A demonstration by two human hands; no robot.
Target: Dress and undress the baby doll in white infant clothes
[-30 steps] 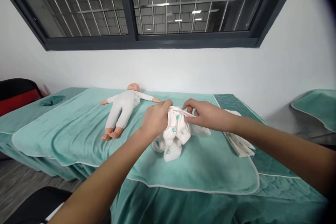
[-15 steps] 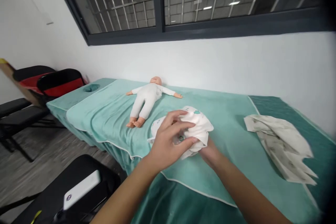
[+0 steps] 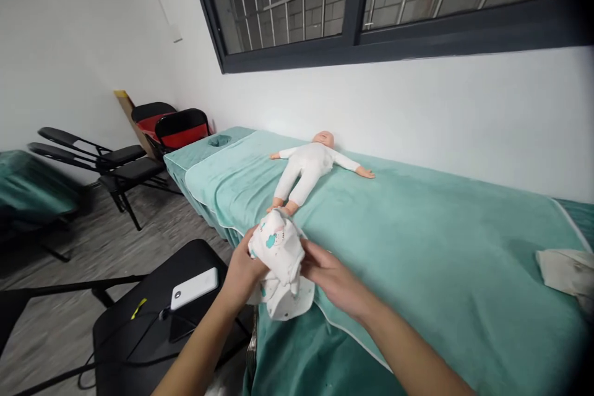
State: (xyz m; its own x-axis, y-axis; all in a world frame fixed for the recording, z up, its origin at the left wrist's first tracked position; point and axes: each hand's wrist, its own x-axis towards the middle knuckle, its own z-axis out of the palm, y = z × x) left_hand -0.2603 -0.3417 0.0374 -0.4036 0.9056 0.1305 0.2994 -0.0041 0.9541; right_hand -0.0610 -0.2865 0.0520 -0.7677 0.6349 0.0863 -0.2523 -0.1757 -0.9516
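Note:
Both hands hold a bunched white baby garment [image 3: 279, 253] with small teal prints, lifted over the near edge of the teal-covered bed [image 3: 417, 241]. My left hand [image 3: 244, 272] grips its left side with the fingers curled under the cloth. On the right side my right hand [image 3: 331, 278] pinches the fabric. A baby doll [image 3: 309, 167] in a white suit lies on its back further up the bed, its feet just beyond the garment.
A crumpled white cloth [image 3: 563, 272] lies at the bed's right end. A black stool [image 3: 153, 315] with a white phone [image 3: 193, 288] and cable stands at my left. Folding chairs [image 3: 116, 161] line the left wall. A barred window runs above.
I have turned left and carried the garment from the middle of the bed toward the doll's feet. The white cloth has slid to the right edge of view.

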